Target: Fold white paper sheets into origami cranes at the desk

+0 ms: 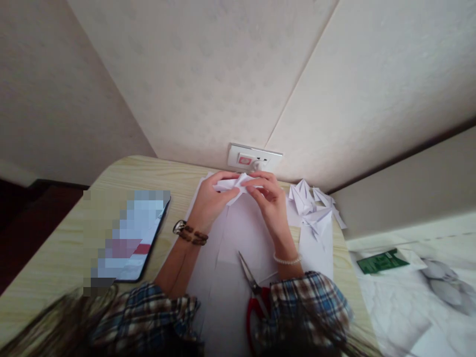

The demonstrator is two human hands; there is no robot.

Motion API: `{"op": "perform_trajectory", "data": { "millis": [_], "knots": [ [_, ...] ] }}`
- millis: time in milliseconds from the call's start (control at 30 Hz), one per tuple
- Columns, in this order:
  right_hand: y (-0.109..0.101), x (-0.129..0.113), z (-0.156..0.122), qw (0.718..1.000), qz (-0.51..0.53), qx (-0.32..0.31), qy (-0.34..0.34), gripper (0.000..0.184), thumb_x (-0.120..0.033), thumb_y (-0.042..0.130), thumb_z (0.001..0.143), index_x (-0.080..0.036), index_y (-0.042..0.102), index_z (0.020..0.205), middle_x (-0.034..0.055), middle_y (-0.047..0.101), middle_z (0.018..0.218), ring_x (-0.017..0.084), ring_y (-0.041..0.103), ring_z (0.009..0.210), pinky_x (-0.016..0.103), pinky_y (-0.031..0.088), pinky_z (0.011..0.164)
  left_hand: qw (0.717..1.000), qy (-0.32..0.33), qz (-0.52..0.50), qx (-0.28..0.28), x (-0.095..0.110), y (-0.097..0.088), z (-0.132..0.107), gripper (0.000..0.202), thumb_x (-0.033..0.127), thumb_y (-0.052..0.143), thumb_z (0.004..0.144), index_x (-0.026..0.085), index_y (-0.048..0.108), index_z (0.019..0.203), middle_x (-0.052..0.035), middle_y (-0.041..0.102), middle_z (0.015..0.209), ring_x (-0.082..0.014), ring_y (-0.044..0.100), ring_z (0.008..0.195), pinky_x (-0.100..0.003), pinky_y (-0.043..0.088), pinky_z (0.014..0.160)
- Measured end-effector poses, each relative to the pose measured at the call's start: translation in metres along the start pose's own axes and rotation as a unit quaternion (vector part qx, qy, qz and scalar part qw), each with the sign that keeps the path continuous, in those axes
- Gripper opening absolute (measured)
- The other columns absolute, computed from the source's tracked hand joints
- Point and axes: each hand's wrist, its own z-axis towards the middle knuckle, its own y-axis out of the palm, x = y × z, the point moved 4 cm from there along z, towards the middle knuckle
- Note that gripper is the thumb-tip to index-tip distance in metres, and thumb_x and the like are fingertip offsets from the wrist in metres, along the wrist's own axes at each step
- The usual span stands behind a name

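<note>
Both my hands hold a small piece of folded white paper point(235, 186) above the far part of the wooden table point(55, 248). My left hand point(211, 198), with a watch on the wrist, pinches the paper's left end. My right hand point(268, 198), with a bead bracelet on the wrist, pinches its right end with bent fingers. Flat white paper sheets point(230, 248) lie under my forearms.
Red-handled scissors point(255, 292) lie on the sheets by my right sleeve. A phone point(130, 238) rests at the left. Folded paper figures point(312, 206) sit at the right edge. A wall socket point(255, 157) is behind the table. A green packet point(383, 261) lies on the bed.
</note>
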Motion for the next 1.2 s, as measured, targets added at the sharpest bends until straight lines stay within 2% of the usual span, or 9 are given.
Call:
{"op": "perform_trajectory", "data": {
  "millis": [133,233,467,667,967,1100,1200],
  "knots": [
    [0.001,0.0,0.001,1.0,0.014,-0.011,-0.003,0.018,-0.017,0.065,0.083,-0.031,0.076,0.085,0.0022,0.06,0.106,0.017,0.058,0.105,0.031,0.049,0.086,1.0,0.009,0.004,0.016,0.0,-0.004,0.0,0.022,0.018,0.071,0.062,0.018,0.071,0.084,0.0011,0.07,0.078,-0.016,0.06,0.07,-0.024,0.043,0.064],
    [0.0,-0.001,0.001,1.0,0.012,0.007,-0.015,0.02,-0.014,0.066,0.082,-0.031,0.077,0.083,0.0018,0.061,0.103,0.017,0.059,0.103,0.033,0.048,0.09,1.0,0.012,-0.002,0.015,0.001,-0.005,0.0,0.023,0.017,0.071,0.063,0.018,0.07,0.086,0.0011,0.07,0.08,-0.015,0.06,0.071,-0.023,0.043,0.064],
    [-0.002,-0.002,0.001,0.999,-0.006,0.042,-0.016,0.02,-0.015,0.066,0.082,-0.032,0.077,0.081,0.0017,0.064,0.101,0.019,0.06,0.1,0.036,0.048,0.092,0.999,-0.003,-0.029,0.033,0.006,-0.002,-0.001,0.037,0.018,0.074,0.06,0.018,0.067,0.097,0.0006,0.069,0.079,-0.0156,0.061,0.068,-0.023,0.045,0.061],
    [-0.005,-0.003,0.0,0.998,0.003,0.06,-0.028,0.022,-0.013,0.065,0.082,-0.031,0.077,0.079,0.0019,0.065,0.099,0.019,0.06,0.102,0.037,0.047,0.094,0.996,-0.03,-0.089,0.01,0.003,0.001,-0.001,0.045,0.021,0.079,0.056,0.018,0.065,0.099,0.0005,0.07,0.076,-0.0165,0.063,0.069,-0.024,0.046,0.062],
    [-0.009,-0.006,-0.001,0.999,0.007,0.028,-0.029,0.024,-0.013,0.064,0.083,-0.032,0.077,0.083,0.0025,0.06,0.111,0.018,0.058,0.102,0.036,0.047,0.094,0.984,-0.089,-0.153,0.007,-0.004,0.003,-0.001,0.052,0.024,0.086,0.05,0.017,0.065,0.098,0.0006,0.071,0.073,-0.0133,0.063,0.064,-0.022,0.046,0.06],
    [-0.008,-0.006,0.0,0.999,0.005,0.016,-0.046,0.024,-0.014,0.063,0.084,-0.034,0.077,0.084,0.0019,0.059,0.112,0.017,0.058,0.097,0.036,0.048,0.093,0.981,-0.109,-0.159,0.005,-0.002,0.003,-0.003,0.05,0.024,0.086,0.05,0.017,0.065,0.095,0.0003,0.071,0.072,-0.0129,0.062,0.06,-0.022,0.046,0.055],
    [-0.009,-0.006,0.0,0.998,-0.006,0.015,-0.055,0.025,-0.015,0.062,0.086,-0.035,0.077,0.084,0.0017,0.059,0.112,0.017,0.057,0.095,0.037,0.049,0.091,0.982,-0.115,-0.152,0.005,-0.002,0.003,-0.003,0.05,0.026,0.087,0.048,0.017,0.066,0.092,0.0,0.072,0.074,-0.0133,0.063,0.062,-0.023,0.047,0.058]
  ]
}}
